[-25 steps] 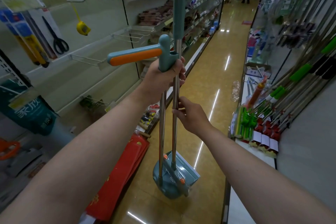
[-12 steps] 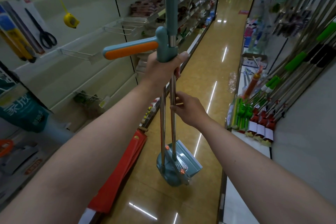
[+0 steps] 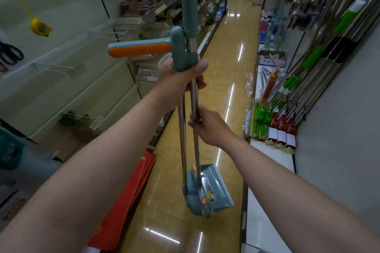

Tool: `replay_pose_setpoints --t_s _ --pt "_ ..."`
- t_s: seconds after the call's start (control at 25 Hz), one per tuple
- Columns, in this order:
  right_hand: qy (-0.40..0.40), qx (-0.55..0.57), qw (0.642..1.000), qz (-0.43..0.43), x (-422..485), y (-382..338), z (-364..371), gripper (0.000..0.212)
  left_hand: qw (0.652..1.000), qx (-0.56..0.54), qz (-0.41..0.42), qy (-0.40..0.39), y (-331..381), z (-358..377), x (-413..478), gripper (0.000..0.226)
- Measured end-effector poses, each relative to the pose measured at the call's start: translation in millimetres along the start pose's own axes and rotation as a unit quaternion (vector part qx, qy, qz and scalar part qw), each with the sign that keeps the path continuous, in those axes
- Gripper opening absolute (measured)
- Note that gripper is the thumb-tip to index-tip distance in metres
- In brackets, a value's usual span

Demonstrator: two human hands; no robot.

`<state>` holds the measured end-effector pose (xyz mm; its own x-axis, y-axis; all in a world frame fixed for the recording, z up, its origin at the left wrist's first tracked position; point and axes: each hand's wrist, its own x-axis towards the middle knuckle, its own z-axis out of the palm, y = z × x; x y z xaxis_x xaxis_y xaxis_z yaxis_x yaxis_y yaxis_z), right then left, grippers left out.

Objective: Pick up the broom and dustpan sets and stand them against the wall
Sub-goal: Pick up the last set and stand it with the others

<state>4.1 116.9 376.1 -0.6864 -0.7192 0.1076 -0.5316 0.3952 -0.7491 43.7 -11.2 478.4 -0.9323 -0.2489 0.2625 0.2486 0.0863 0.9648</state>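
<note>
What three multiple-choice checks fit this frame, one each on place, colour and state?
1. On the steel poles, where does the right hand sit relative to the left hand? A above it; B below it; C off the poles.
2. The strip on the dustpan's side handle is: A orange; B green; C black.
3. The broom and dustpan set is: A lying flat; B standing unheld; C held upright in both hands.
Key: B, the right hand grips a pole lower down than the left. A, an orange strip runs along the teal handle. C, both hands grip the set and its poles run near vertical.
</note>
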Motion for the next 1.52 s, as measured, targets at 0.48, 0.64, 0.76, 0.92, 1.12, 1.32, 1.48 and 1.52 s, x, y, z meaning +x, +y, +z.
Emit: replay_pose_setpoints --t_s 0.48,0.64,0.76,0.92,1.12,1.32,1.48,1.52 --pt "0.095 0.058 0.985 0.135 -18.2 77.7 -39.5 0.013 0.988 0.004 -0.013 -0.153 -33.6 83.7 47.1 0.012" --pt "0.166 0.166 0.952 0.197 -40.0 90.3 -38.3 0.026 0.979 -0.023 -0.057 -0.196 -50.6 109.0 61.5 0.014" --pt "0.228 0.233 0.917 0.232 -55.8 91.1 -38.8 0.032 0.958 -0.04 -0.064 -0.276 -51.1 132.8 69.6 0.016" --pt "0.329 0.273 0.866 0.26 -83.5 83.2 -26.2 0.028 0.913 -0.078 -0.079 -0.393 -43.3 165.5 53.5 0.019" --pt "0.431 0.281 0.799 0.31 -144.7 60.1 -3.2 0.016 0.826 -0.112 -0.126 -0.537 -44.7 200.8 5.5 0.017" --pt "0.522 0.267 0.727 0.356 -220.4 28.5 25.0 0.021 0.745 -0.116 -0.13 -0.644 -26.7 232.4 -72.9 0.019" --pt "0.585 0.243 0.67 0.386 -271.9 7.5 45.1 0.018 0.687 -0.132 -0.119 -0.705 -11.5 254.2 -130.6 0.015" --pt "0.6 0.236 0.656 0.393 -285.1 2.2 49.8 0.016 0.67 -0.136 -0.116 -0.72 -7.6 258.1 -145.2 0.015"
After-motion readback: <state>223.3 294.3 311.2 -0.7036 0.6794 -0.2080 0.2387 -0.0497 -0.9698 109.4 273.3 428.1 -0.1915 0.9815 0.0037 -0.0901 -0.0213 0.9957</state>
